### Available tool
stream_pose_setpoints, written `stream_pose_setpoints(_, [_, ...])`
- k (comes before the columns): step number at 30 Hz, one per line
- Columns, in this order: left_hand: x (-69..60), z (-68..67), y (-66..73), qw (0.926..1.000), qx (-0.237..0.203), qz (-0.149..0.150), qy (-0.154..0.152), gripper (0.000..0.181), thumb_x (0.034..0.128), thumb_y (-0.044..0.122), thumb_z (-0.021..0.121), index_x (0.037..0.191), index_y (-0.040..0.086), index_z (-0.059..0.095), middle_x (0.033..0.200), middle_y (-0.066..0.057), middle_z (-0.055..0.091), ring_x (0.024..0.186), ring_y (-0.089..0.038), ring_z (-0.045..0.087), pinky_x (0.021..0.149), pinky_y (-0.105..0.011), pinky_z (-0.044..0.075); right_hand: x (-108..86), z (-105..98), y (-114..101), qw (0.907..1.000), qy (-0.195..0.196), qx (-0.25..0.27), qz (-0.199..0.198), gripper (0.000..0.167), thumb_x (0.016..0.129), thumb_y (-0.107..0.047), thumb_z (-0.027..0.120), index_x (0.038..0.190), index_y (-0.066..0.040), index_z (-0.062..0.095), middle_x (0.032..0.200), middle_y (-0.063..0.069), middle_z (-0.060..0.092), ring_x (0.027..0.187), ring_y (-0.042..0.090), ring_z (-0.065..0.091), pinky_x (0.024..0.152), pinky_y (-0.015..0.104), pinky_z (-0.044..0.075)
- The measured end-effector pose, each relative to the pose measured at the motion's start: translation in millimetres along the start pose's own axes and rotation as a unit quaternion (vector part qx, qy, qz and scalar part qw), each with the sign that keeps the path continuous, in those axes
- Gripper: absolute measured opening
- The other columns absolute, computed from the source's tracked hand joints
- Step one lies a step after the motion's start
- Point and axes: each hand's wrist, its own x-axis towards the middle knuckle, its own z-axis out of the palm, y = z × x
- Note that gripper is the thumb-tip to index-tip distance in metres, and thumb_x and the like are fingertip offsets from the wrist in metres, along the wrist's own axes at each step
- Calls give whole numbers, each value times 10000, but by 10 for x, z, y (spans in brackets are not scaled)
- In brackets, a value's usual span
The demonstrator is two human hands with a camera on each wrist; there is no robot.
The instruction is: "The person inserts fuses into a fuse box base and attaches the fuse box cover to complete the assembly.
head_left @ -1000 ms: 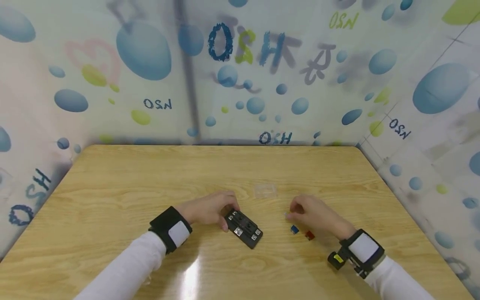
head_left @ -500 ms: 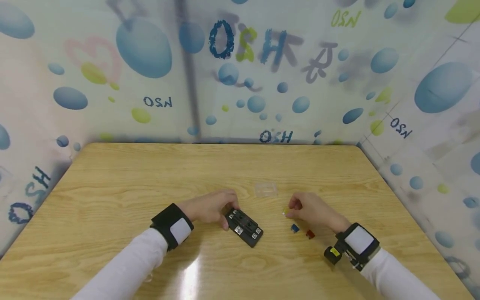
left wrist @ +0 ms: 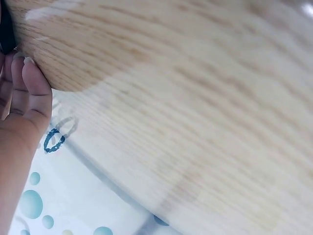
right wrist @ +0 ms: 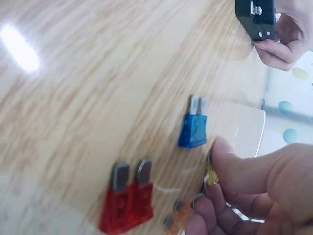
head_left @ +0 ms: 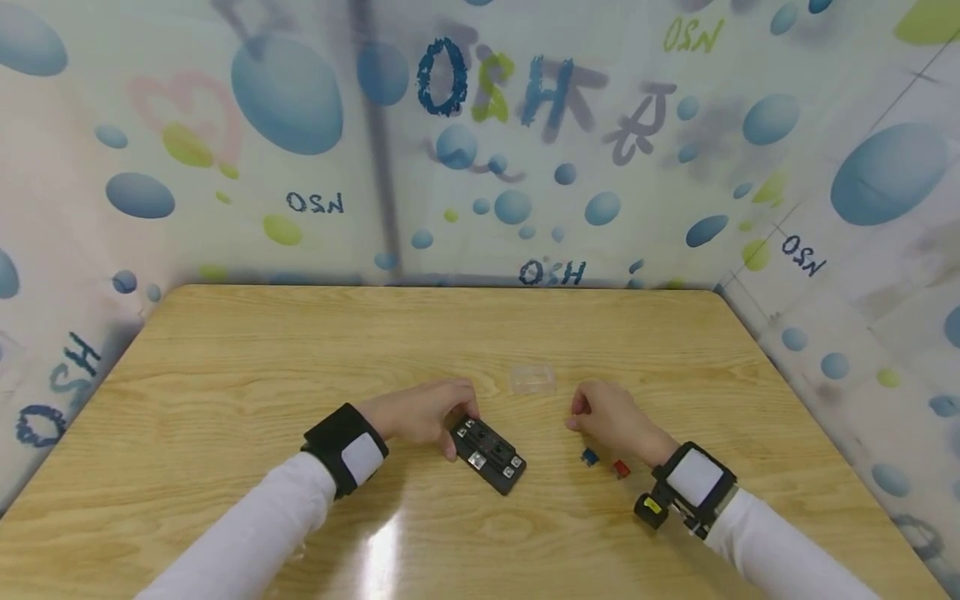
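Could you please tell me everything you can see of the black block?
The block is oblong and plastic-looking, with a raised strip along its middle and small, shiny, metal-looking squares on top. In the head view it slants from upper left to lower right. The person's left grip holds its upper-left end, partly hiding it. Whether all of it rests on the table is hard to tell.

bright light; white glare streak [head_left: 382, 554] on tabletop [head_left: 225, 358]; left wrist view soft, blurred
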Motion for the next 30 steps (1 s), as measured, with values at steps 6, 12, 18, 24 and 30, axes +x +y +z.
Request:
stream_pose_setpoints(6, [-1,-6,-16,10000,-51,-62,-25,502,649,43,869,1081,126,628,1069,39,602,992,-131,546,964,-361,464,-2,-6,-28,9999,-62,-22,-128,117,901,-107,690,869,-48,594,748,31,540,631,137,476,543,236,366])
stream_pose_setpoints(12, [0,-6,-10,10000,-18,-37,-91,503,661,49,865,1096,124,623,1077,40,606,1002,-128,556,965,-359,469,36,-37,55,9976,-539,210,-387,99,947,-110,628,922,-43,559,760,21,509,642,127,459,550,228,360])
stream_pose_setpoints(18, [-3,8,-4,9999,-50,-110,-100,502,665,45,862,1096,135,620,1081,45,604,1017,-129,565,978,-360,469,129,-106,219,9933,-814,709,-415,87,967,-104,592,963,-22,566,766,30,565,645,130,491,550,238,406])
stream_pose_setpoints(24, [-2,12,-11,9999,-82,-98,-108,499,665,41,859,1091,135,616,1075,41,605,1001,-130,570,964,-359,473,153,-191,296,9915,-814,997,-168,74,988,-94,555,1003,-22,548,778,56,618,652,153,539,575,268,437])
stream_pose_setpoints(30, [4,-1,-11,9999,-92,-105,-76,502,663,44,865,1090,141,619,1073,47,605,989,-126,566,955,-357,471,169,-307,330,9909,-607,1161,-297,90,996,-75,532,1045,0,527,794,81,650,673,160,566,587,268,464])
